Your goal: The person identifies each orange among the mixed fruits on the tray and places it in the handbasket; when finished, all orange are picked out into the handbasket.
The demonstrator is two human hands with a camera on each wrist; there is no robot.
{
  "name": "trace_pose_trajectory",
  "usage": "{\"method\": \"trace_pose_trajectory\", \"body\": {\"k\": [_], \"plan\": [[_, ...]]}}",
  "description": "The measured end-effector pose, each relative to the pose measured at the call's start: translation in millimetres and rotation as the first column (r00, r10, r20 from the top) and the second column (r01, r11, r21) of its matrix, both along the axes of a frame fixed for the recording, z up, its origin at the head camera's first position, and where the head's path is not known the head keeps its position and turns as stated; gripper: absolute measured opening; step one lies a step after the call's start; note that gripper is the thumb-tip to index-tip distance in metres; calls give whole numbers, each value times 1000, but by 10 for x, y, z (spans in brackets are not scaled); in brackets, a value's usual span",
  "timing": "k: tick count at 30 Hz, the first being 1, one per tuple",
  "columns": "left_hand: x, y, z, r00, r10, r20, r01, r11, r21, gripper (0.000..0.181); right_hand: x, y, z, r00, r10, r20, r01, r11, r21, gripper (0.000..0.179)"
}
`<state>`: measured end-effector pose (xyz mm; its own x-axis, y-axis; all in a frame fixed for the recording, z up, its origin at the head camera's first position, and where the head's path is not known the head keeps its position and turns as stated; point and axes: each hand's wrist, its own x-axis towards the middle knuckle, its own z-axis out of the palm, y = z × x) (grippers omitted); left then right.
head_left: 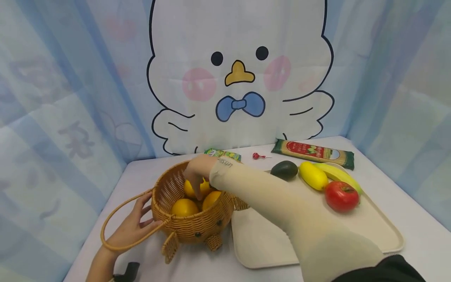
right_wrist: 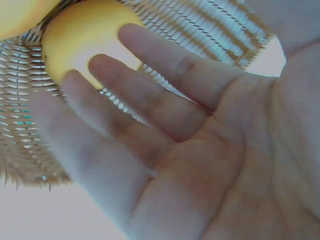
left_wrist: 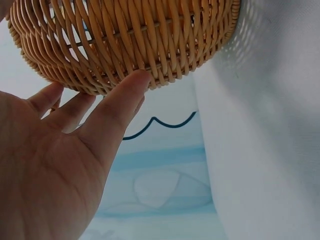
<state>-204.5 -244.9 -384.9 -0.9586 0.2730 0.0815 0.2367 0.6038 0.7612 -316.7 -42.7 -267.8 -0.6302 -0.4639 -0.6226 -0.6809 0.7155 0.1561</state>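
A woven wicker basket [head_left: 197,225] with a small animal face stands on the left of the table. Inside lie orange fruits, an orange [head_left: 184,207] at the front, another orange [head_left: 212,199] at the right and one farther back. My right hand [head_left: 201,172] reaches down into the basket; in the right wrist view its fairly straight fingertips [right_wrist: 130,32] lie against an orange [right_wrist: 90,37]. My left hand [head_left: 132,225] is at the basket's left side, extended fingers touching the wicker [left_wrist: 135,35]. The basket's loop handle [head_left: 105,223] hangs around the left wrist.
A beige tray [head_left: 264,250] to the right holds an avocado [head_left: 284,170], a lemon [head_left: 313,176], a banana [head_left: 340,176] and a red tomato [head_left: 341,196]. Behind lie a green packet [head_left: 223,154], a red lollipop [head_left: 257,156] and a long pasta packet [head_left: 313,152]. Curtains surround the table.
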Motion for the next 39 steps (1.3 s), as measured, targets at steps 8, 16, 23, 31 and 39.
{"method": "trace_pose_trajectory", "body": {"k": [8, 16, 23, 31, 39], "plan": [[0, 14, 21, 999, -18, -47, 18, 1000, 2, 82, 142, 388, 433, 995, 97, -6, -93, 932, -350, 23], [-6, 18, 26, 1000, 14, -5, -14, 1000, -3, 84, 154, 852, 807, 995, 49, -82, -82, 882, -465, 40], [13, 8, -2, 1000, 18, -1, -18, 1000, -13, 85, 194, 1154, 939, 996, -26, -88, -19, 882, -471, 44], [23, 27, -1, 1000, 15, -4, -15, 1000, -15, 85, 208, 1430, 939, 994, -92, -55, 50, 853, -519, 52], [13, 52, 3, 1000, 21, 1, -21, 999, -24, 85, 247, 1790, 917, 983, -179, -45, 122, 816, -565, 55]]}}
